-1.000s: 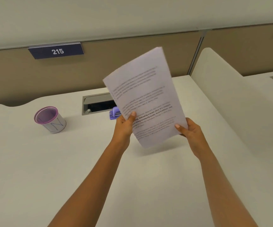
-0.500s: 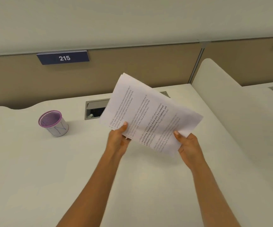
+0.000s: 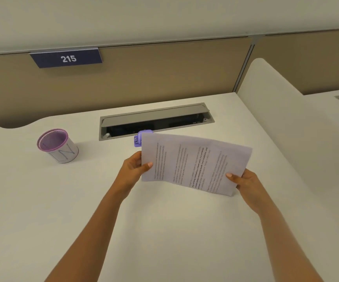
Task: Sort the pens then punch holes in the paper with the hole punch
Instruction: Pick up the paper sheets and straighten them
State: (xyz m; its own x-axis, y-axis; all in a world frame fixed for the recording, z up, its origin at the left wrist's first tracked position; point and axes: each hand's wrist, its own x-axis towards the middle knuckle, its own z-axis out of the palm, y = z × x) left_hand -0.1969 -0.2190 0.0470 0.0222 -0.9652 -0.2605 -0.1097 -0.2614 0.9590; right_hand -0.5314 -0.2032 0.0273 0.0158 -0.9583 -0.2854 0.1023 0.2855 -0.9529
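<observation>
Above the desk [image 3: 164,231], both hands pinch the printed paper [image 3: 195,163]: left hand [image 3: 133,168] nearest the purple hole punch [image 3: 139,138], just beyond the sheet's left short edge; right hand [image 3: 245,183] grips the opposite end.

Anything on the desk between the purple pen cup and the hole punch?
No. In the head view, only bare desk lies between the pen cup and the hole punch, whose right part the paper hides.

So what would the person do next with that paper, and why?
Probably slide the paper a bit forward and left so its edge enters the purple hole punch. Both the left hand and right hand grip the sheets, and their far left corner already overlaps the punch, partly hiding it.
</observation>
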